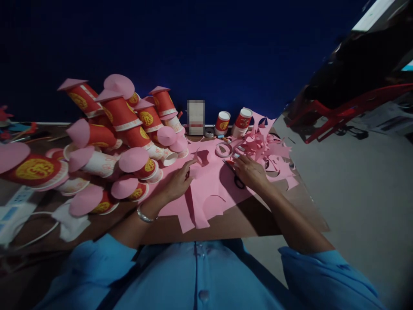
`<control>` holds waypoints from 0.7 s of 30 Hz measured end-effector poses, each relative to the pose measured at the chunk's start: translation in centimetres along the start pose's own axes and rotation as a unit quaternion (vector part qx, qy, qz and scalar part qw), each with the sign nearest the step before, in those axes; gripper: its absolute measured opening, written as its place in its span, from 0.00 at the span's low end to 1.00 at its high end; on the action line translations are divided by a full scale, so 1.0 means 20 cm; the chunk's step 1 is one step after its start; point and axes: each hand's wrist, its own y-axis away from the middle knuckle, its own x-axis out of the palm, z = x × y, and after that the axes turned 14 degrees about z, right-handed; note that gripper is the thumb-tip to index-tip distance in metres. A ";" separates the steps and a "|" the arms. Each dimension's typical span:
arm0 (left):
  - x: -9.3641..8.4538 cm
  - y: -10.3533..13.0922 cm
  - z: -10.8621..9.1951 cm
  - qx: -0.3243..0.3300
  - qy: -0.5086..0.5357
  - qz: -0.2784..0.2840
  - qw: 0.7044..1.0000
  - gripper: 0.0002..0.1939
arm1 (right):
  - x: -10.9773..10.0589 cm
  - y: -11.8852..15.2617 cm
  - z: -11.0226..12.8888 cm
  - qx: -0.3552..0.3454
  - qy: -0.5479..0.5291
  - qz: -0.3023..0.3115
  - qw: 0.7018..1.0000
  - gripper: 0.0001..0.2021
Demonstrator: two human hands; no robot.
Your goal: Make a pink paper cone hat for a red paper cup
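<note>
Pink paper with curved cut-outs spreads over the table in front of me. At its left part my left hand has thumb and fingers closed around a raised, curling edge of the paper. To the right, my right hand is curled over a pair of scissors; a dark handle loop shows below the fingers, which hide much of the rest. A roll of tape lies just beyond the right hand. Pink paper scraps are heaped to its right.
Many red and white paper cups with pink cone tops are piled on the left. Two upright cup stacks stand at the back by a dark blue wall. A red chair is off to the right, beyond the table edge.
</note>
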 end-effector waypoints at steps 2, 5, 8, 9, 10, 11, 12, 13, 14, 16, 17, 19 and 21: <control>0.01 0.03 0.01 0.027 -0.033 0.004 0.999 0.32 | -0.01 -0.03 0.03 -0.026 -0.027 -0.038 0.999 0.16; 0.02 0.06 0.00 0.103 -0.112 -0.026 0.988 0.29 | -0.05 -0.10 0.08 -0.064 -0.089 -0.076 0.991 0.20; 0.04 0.09 -0.01 0.177 -0.196 -0.063 0.962 0.28 | -0.07 -0.20 0.12 -0.046 -0.195 -0.083 0.976 0.25; 0.05 0.10 -0.02 0.195 -0.216 -0.067 0.954 0.28 | -0.07 -0.24 0.13 -0.041 -0.244 -0.072 0.966 0.28; 0.05 0.11 -0.02 0.208 -0.230 -0.068 0.948 0.28 | -0.06 -0.27 0.13 -0.049 -0.297 -0.052 0.952 0.29; 0.06 0.11 -0.02 0.214 -0.235 -0.066 0.946 0.29 | -0.06 -0.31 0.14 -0.064 -0.353 -0.037 0.933 0.30; 0.06 0.11 -0.01 0.213 -0.232 -0.065 0.947 0.29 | -0.05 -0.33 0.15 -0.079 -0.408 -0.031 0.909 0.31; 0.06 0.10 0.00 0.206 -0.221 -0.066 0.951 0.29 | -0.04 -0.36 0.15 -0.090 -0.460 -0.033 0.883 0.31; 0.06 0.09 0.01 0.191 -0.205 -0.067 0.958 0.28 | -0.02 -0.38 0.16 -0.095 -0.506 -0.038 0.857 0.31; 0.06 0.08 0.03 0.140 -0.162 -0.069 0.974 0.26 | 0.00 -0.40 0.17 -0.084 -0.574 -0.052 0.813 0.33; 0.05 0.06 0.05 0.108 -0.138 -0.066 0.982 0.25 | 0.01 -0.40 0.17 -0.074 -0.595 -0.057 0.798 0.34; 0.03 0.05 0.07 0.041 -0.095 -0.053 0.993 0.25 | 0.04 -0.39 0.16 -0.052 -0.600 -0.068 0.795 0.35; 0.02 0.04 0.08 -0.004 -0.063 -0.039 0.997 0.26 | 0.05 -0.36 0.14 -0.042 -0.548 -0.079 0.832 0.33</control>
